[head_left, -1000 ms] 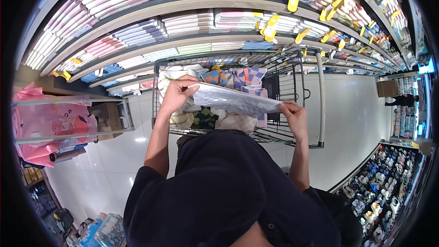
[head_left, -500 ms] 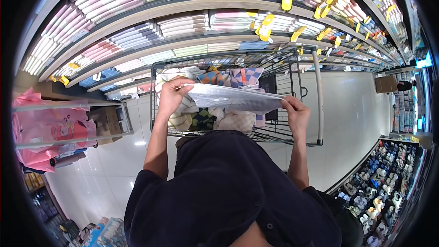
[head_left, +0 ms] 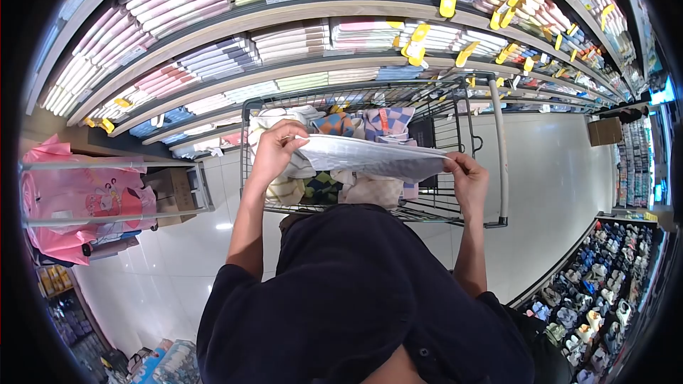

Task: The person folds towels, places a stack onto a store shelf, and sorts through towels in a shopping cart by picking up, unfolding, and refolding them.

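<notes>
A white-and-grey towel [head_left: 370, 157] is stretched between my two hands above the shopping cart [head_left: 500, 149]. My left hand [head_left: 282, 146] pinches its left corner between thumb and fingers. The right corner is pinched by my right hand [head_left: 467, 173]. The towel's middle sags slightly, and its faint checked pattern is hard to make out. Beneath it, the cart holds several crumpled towels: an orange-and-blue checked one [head_left: 334, 124], a purple checked one [head_left: 391, 119], a green-and-black one [head_left: 321, 189] and a beige one [head_left: 371, 193]. The held towel hides part of the pile.
Behind the cart, shelves [head_left: 398, 8] carry folded towels with yellow tags [head_left: 415, 44]. Pink clothing [head_left: 89, 192] hangs on a rack at left, by a cardboard box [head_left: 171, 192]. A shoe display [head_left: 590, 291] stands at lower right, and pale tiled floor [head_left: 544, 171] surrounds the cart.
The whole view has shifted slightly, so most things appear a little further right. Both hands keep their pinch on the towel, which hangs with a slightly different fold.
</notes>
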Motion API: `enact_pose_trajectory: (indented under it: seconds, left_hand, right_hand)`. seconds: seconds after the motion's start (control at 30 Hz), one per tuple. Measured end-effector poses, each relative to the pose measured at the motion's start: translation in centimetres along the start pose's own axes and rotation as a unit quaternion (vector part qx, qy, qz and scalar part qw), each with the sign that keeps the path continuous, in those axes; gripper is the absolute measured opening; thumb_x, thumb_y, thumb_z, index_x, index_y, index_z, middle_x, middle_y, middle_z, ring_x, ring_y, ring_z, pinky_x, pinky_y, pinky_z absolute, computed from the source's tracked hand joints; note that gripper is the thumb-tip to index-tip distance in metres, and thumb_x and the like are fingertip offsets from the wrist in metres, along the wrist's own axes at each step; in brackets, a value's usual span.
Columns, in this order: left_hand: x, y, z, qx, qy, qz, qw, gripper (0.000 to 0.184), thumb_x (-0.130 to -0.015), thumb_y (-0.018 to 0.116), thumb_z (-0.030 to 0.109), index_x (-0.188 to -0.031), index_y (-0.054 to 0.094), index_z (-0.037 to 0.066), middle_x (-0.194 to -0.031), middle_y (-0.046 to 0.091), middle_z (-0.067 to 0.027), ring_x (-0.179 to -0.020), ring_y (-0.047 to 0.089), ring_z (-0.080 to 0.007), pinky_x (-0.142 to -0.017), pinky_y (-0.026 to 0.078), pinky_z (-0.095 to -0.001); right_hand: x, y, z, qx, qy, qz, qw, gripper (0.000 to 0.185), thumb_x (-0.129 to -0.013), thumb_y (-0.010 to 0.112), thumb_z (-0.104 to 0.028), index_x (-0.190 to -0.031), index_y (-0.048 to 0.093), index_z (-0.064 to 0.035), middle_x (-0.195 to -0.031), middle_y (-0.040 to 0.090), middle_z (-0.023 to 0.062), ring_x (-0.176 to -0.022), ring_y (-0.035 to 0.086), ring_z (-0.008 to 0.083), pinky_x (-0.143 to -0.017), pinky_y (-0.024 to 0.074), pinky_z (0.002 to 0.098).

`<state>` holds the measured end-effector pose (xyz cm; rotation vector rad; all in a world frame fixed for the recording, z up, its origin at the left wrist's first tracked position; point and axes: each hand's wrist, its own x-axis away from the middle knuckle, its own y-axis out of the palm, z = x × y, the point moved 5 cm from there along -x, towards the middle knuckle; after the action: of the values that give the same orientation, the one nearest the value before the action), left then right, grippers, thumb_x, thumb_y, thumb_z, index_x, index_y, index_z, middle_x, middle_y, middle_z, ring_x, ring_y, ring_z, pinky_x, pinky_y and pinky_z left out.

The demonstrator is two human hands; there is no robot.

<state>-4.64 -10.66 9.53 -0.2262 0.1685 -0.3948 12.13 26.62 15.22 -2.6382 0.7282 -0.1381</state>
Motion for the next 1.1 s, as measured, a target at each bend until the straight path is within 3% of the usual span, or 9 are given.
enact_pose_trajectory:
  seconds: [0.1,0.23,0.3,0.53,0.73,0.83,0.9,1.0,1.1]
  left_hand:
    - [0.3,0.5,-1.1,0.048,-0.056,-0.056,0.996,0.009,-0.083,0.070,-0.005,-0.091,0.070,0.000,-0.099,0.067,-0.0064,-0.092,0.063,-0.0150,-0.081,0.050,-0.0282]
    - [0.6,0.7,-0.8,0.030,-0.076,-0.070,0.994,0.007,-0.083,0.069,-0.006,-0.089,0.070,-0.002,-0.095,0.069,-0.0063,-0.088,0.064,-0.0144,-0.080,0.051,-0.0274]
    - [0.8,1.2,-1.3,-0.009,-0.080,-0.135,0.988,0.009,-0.082,0.071,-0.004,-0.091,0.072,-0.002,-0.093,0.071,-0.0075,-0.083,0.065,-0.0149,-0.077,0.052,-0.0279]
    - [1.5,2.3,-1.3,0.008,-0.092,-0.206,0.974,0.011,-0.082,0.071,-0.005,-0.092,0.073,-0.002,-0.089,0.070,-0.0083,-0.083,0.066,-0.0178,-0.076,0.052,-0.0296]
    - [-0.9,1.6,-0.7,-0.034,-0.043,-0.087,0.995,0.011,-0.083,0.071,-0.001,-0.094,0.074,-0.002,-0.089,0.070,-0.0092,-0.082,0.065,-0.0184,-0.075,0.051,-0.0297]
    - [-4.1,1.4,0.0,-0.054,0.043,-0.033,0.997,0.011,-0.085,0.070,0.000,-0.095,0.074,-0.001,-0.091,0.070,-0.0094,-0.082,0.064,-0.0187,-0.075,0.051,-0.0287]
    - [-5.7,0.7,1.9,-0.041,0.055,0.025,0.997,0.016,-0.085,0.069,0.000,-0.100,0.072,0.000,-0.093,0.069,-0.0101,-0.082,0.064,-0.0188,-0.076,0.050,-0.0287]
    - [-6.2,-0.5,5.2,0.015,0.053,0.031,0.998,0.022,-0.083,0.068,-0.002,-0.105,0.070,0.001,-0.095,0.068,-0.0108,-0.082,0.064,-0.0197,-0.078,0.050,-0.0290]
    - [-4.4,-0.8,6.7,-0.065,0.097,-0.031,0.993,0.024,-0.084,0.064,-0.005,-0.106,0.070,0.001,-0.095,0.068,-0.0114,-0.088,0.065,-0.0226,-0.084,0.049,-0.0318]
  right_hand:
    - [-0.1,-0.2,0.0,-0.004,0.007,0.023,1.000,0.008,-0.089,0.066,0.001,-0.095,0.070,0.0026,-0.077,0.068,0.0025,-0.072,0.061,0.0079,-0.068,0.0489,0.0230]
    - [-0.4,-0.3,0.7,-0.025,-0.002,0.037,0.999,0.008,-0.090,0.065,0.002,-0.097,0.069,0.0020,-0.080,0.067,0.0018,-0.073,0.060,0.0076,-0.069,0.0489,0.0230]
    - [-0.5,-0.4,0.6,-0.067,-0.041,0.040,0.996,0.007,-0.090,0.064,0.003,-0.096,0.068,0.0018,-0.083,0.067,0.0022,-0.075,0.060,0.0075,-0.071,0.0487,0.0225]
    - [-0.5,-1.1,1.1,-0.017,-0.060,0.046,0.997,0.007,-0.090,0.064,0.004,-0.096,0.067,0.0012,-0.084,0.065,0.0012,-0.077,0.058,0.0072,-0.071,0.0477,0.0216]
    - [-2.3,-1.2,1.8,0.030,-0.056,0.046,0.997,0.011,-0.089,0.066,0.002,-0.100,0.068,0.0002,-0.082,0.065,0.0020,-0.073,0.054,0.0082,-0.069,0.0457,0.0225]
    - [-5.6,-0.8,1.1,0.083,-0.086,0.051,0.992,0.015,-0.087,0.067,0.001,-0.102,0.068,-0.0001,-0.081,0.064,0.0031,-0.072,0.054,0.0092,-0.067,0.0451,0.0232]
    - [-6.6,-1.4,-1.1,0.073,-0.195,0.090,0.974,0.015,-0.087,0.067,0.002,-0.102,0.067,-0.0001,-0.081,0.063,0.0039,-0.072,0.054,0.0102,-0.067,0.0456,0.0245]
    - [-6.0,-2.6,-4.2,0.028,-0.215,0.099,0.971,0.013,-0.087,0.066,0.003,-0.100,0.066,0.0003,-0.082,0.063,0.0043,-0.072,0.054,0.0111,-0.068,0.0463,0.0258]
    - [-3.2,-3.2,-5.1,0.092,-0.224,0.064,0.968,0.012,-0.085,0.065,0.007,-0.096,0.065,0.0004,-0.085,0.065,0.0085,-0.075,0.059,0.0166,-0.071,0.0481,0.0281]
